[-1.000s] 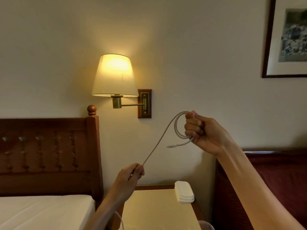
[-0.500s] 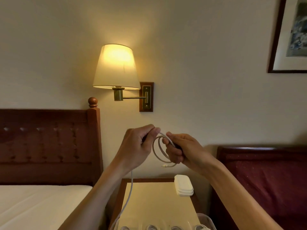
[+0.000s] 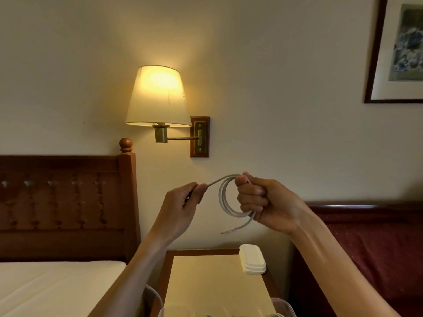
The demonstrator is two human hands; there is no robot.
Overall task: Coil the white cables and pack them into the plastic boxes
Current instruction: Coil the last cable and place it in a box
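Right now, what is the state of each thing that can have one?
Cable: partly coiled, plug end hanging free.
Right hand: grips the coil.
Left hand: pinches the straight run of cable.
Lamp: lit.
Lids: stacked on the nightstand.

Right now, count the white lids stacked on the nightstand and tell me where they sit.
3, as far as the edges show: white lids stacked one on another at the nightstand's back right corner, below the right hand. More may be hidden out of frame.

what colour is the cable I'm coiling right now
White. The cable shows in the head view, looped in the right hand.
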